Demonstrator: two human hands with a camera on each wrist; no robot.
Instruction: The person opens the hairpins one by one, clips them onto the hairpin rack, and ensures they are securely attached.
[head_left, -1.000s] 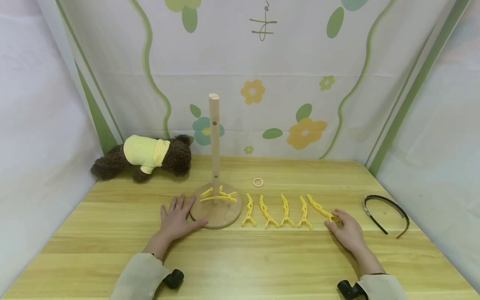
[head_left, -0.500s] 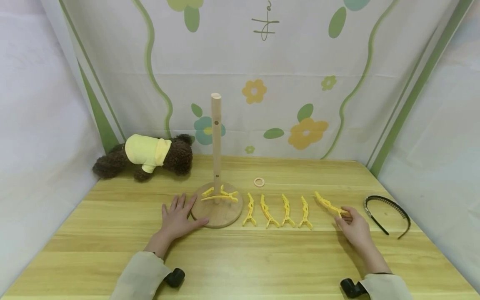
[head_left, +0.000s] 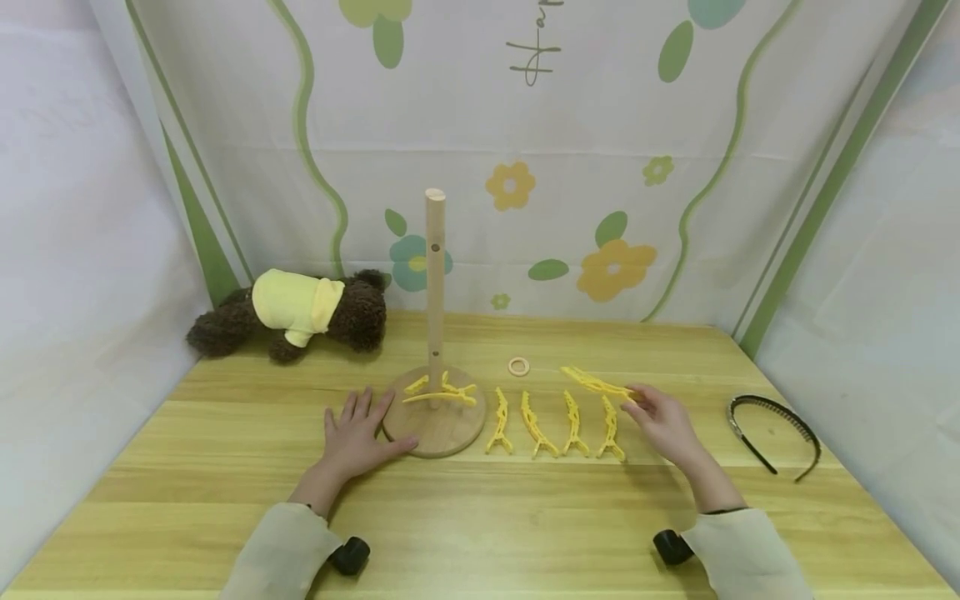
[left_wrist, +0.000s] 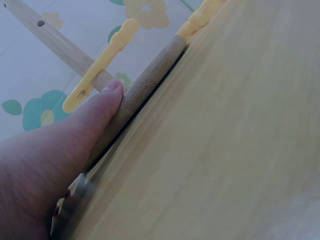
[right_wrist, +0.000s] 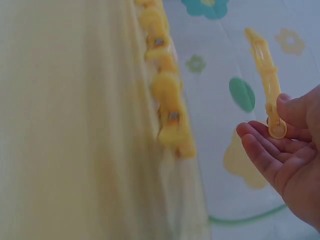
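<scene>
Clock: read in the head view, 12 being the far side of the table [head_left: 525, 525].
Held clip: pinched by its forked end, raised at 3 o'clock of the stand's base [head_left: 435, 437], toothed tip [head_left: 572, 371] aimed near 10 o'clock.
Right hand [head_left: 667, 425]: held clip [head_left: 597, 382] pinched between thumb and fingers.
Left hand [head_left: 358, 442]: laid at 8 o'clock of the base, fingers spread, rim touched by the thumb.
Clip row [head_left: 531, 425]: four yellow clips, laid side by side at 3 o'clock of the base.
Base clips [head_left: 450, 397]: set around the foot of the post [head_left: 435, 300]; exact count partly hidden.
Handling: judged light, stiff plastic, slightly slick; thin teeth probably fragile if bent. Best gripped at the forked levers, since the spring would likely be worked there.
Surroundings: ring [head_left: 518, 360] seen at 2 o'clock, toy bear [head_left: 360, 312] at 10, headband [head_left: 787, 408] well apart at 3.
</scene>
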